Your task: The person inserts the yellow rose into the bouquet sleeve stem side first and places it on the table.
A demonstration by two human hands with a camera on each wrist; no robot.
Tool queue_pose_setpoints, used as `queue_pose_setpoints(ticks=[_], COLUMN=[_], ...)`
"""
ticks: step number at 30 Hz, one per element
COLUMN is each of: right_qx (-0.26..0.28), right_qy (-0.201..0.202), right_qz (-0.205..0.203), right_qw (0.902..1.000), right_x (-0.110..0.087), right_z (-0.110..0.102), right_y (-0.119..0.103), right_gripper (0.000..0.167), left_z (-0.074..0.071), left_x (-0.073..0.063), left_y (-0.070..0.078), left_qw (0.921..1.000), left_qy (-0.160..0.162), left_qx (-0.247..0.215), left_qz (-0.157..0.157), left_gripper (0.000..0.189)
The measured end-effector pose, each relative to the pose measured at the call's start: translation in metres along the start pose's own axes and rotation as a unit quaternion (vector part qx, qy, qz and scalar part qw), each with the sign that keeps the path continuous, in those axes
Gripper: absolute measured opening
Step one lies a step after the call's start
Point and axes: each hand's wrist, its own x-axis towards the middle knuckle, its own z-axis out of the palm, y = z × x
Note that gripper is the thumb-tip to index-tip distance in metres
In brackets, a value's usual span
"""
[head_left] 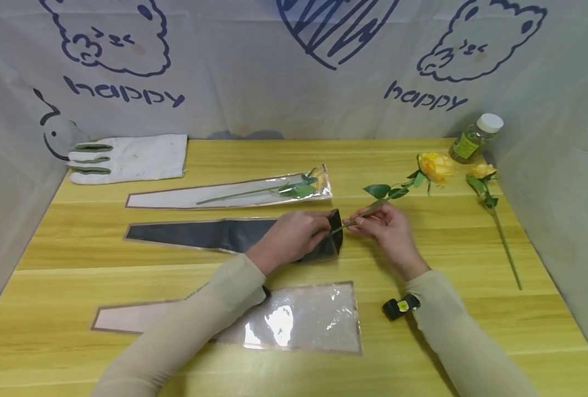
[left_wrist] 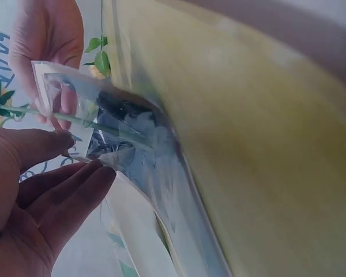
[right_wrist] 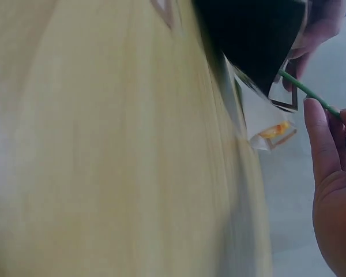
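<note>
My right hand [head_left: 389, 232] pinches the green stem of a yellow rose [head_left: 435, 168], whose bloom points to the far right. The stem's lower end is inside the mouth of a black flower sleeve [head_left: 175, 234] with a clear front. At that mouth, my left hand [head_left: 294, 237] pinches the edge of the sleeve and holds it spread. Through the clear film in the left wrist view, the stem [left_wrist: 118, 135] shows inside the sleeve. In the right wrist view, the thumb and fingers [right_wrist: 320, 138] grip the stem just outside the opening.
Behind lies a white sleeve [head_left: 175, 199] with a yellow rose in it. A pale sleeve [head_left: 319, 325] lies in front, partly under my left forearm. Another yellow rose [head_left: 504, 242] lies at right, near a capped bottle [head_left: 468, 144]. A white glove [head_left: 145, 158] rests back left.
</note>
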Motion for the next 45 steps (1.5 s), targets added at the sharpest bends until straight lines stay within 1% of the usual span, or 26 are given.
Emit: queue_pose_setpoints(ticks=[3,6,10,13,15,19,21,25,29,31,35,37,39,41,43,45], right_qx=[-0.01,-0.005,0.02,0.032,0.03,0.01,-0.002,-0.016,-0.022,-0.024,-0.013,-0.003,0.003,0.016,0.035,0.05], right_qy=[0.001,0.0,-0.011,-0.018,-0.019,-0.018,-0.014,0.01,0.025,0.019,0.002,0.001,0.013,0.035,0.061,0.078], right_qz=[0.018,0.028,0.019,0.014,0.017,0.028,0.031,0.033,0.04,0.041,0.039,0.038,0.041,0.045,0.05,0.051], right_qw=[0.9998,0.9996,0.9996,0.9992,0.9992,0.9994,0.9994,0.9993,0.9986,0.9987,0.9991,0.9993,0.999,0.9982,0.9963,0.9943], right_x=[0.002,0.003,0.004,0.003,0.003,0.001,0.002,0.004,0.005,0.005,0.005,0.005,0.006,0.008,0.009,0.01], right_z=[0.002,0.003,0.005,0.005,0.005,0.006,0.006,0.009,0.012,0.013,0.013,0.012,0.013,0.013,0.014,0.015], right_y=[0.001,0.002,0.001,0.0,0.0,-0.002,-0.002,-0.001,0.0,-0.001,-0.002,-0.002,-0.002,-0.002,-0.002,-0.002], right_gripper=[0.015,0.013,0.014,0.012,0.013,0.026,0.028,0.026,0.021,0.021,0.031,0.034,0.035,0.036,0.033,0.028], left_z=[0.0,0.0,0.0,0.001,0.002,0.004,0.004,0.001,-0.002,-0.002,-0.002,-0.002,-0.002,-0.001,-0.001,-0.001], left_x=[0.0,0.0,-0.001,-0.001,-0.002,-0.002,-0.002,-0.001,0.0,0.0,0.0,-0.001,-0.001,-0.001,-0.001,-0.001], left_y=[0.001,0.003,0.003,0.002,0.001,0.001,0.002,0.005,0.008,0.009,0.009,0.008,0.008,0.008,0.008,0.008], left_qw=[0.9999,0.9998,0.9995,0.9993,0.9991,0.999,0.9991,0.9991,0.9986,0.9982,0.9977,0.9977,0.9978,0.9979,0.998,0.9979], left_qy=[0.008,0.016,0.024,0.031,0.036,0.041,0.038,0.035,0.044,0.05,0.056,0.055,0.052,0.049,0.048,0.052], left_qx=[0.005,0.01,0.016,0.018,0.018,0.016,0.013,0.014,0.02,0.024,0.029,0.029,0.029,0.029,0.028,0.025], left_qz=[-0.005,-0.01,-0.015,-0.013,-0.011,-0.009,-0.013,-0.021,-0.022,-0.023,-0.026,-0.028,-0.029,-0.03,-0.03,-0.028], left_gripper=[0.009,0.009,0.008,0.006,0.005,0.005,0.005,0.007,0.009,0.008,0.006,0.005,0.005,0.005,0.005,0.005])
